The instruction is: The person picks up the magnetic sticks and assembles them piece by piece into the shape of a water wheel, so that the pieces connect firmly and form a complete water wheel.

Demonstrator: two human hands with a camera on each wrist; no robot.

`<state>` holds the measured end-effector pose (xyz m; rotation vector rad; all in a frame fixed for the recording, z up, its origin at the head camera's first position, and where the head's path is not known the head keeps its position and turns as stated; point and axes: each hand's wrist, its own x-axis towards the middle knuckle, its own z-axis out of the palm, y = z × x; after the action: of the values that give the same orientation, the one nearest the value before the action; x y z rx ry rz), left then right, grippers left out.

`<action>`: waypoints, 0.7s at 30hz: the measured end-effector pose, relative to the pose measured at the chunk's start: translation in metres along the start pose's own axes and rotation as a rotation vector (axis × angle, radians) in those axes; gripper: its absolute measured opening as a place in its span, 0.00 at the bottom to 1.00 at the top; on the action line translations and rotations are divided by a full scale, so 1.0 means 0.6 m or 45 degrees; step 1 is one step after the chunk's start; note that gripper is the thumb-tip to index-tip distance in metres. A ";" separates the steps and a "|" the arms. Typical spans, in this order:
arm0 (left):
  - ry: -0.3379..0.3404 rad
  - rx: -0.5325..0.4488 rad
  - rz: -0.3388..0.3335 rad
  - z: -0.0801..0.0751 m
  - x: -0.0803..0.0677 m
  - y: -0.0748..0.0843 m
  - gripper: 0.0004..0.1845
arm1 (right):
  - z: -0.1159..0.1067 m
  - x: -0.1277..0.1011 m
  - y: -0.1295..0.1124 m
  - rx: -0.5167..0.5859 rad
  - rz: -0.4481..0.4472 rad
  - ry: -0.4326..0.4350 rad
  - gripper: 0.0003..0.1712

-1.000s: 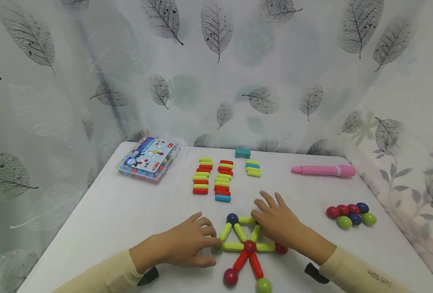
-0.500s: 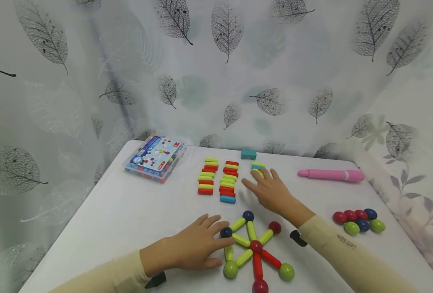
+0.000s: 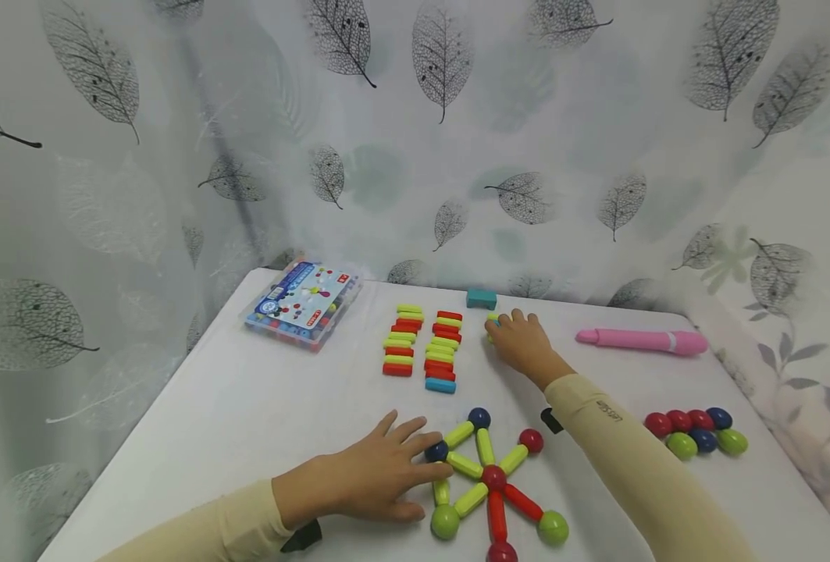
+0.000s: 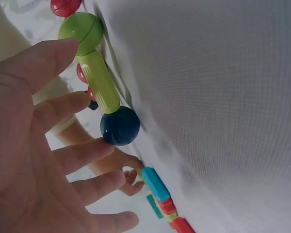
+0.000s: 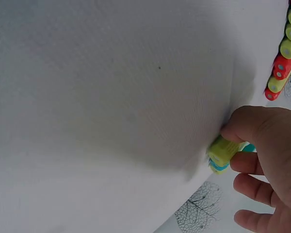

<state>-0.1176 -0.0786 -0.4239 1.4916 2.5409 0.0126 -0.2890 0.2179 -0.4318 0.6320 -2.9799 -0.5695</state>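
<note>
A flat star-like build of magnetic rods and balls lies at the table's front, with a red ball (image 3: 493,478) at its centre. My left hand (image 3: 368,472) spreads its fingers at the build's left side. In the left wrist view, its thumb is at a green ball (image 4: 82,33) and a fingertip at a dark blue ball (image 4: 120,126). Farther back, my right hand (image 3: 523,343) reaches over a short row of rods. Its thumb and index finger pinch a yellow-green magnetic rod (image 5: 223,150) there; a blue rod (image 5: 218,165) shows just behind.
Two columns of rods (image 3: 439,385) lie left of the right hand. A teal block (image 3: 481,299) and a clear plastic case (image 3: 302,304) stand at the back. To the right are a pink pen-like tool (image 3: 639,341) and several loose balls (image 3: 682,446).
My right hand has moved from the build back to the short rod row, where its fingers have closed. The build has turned anticlockwise beside my left hand, which stays spread.
</note>
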 end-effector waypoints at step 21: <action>-0.039 -0.041 -0.012 -0.012 0.003 0.002 0.33 | -0.032 -0.047 -0.026 -0.006 -0.041 0.034 0.22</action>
<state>-0.1189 -0.0759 -0.4172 1.4568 2.5112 0.0291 -0.2553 0.2093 -0.4186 0.6829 -2.9481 -0.5654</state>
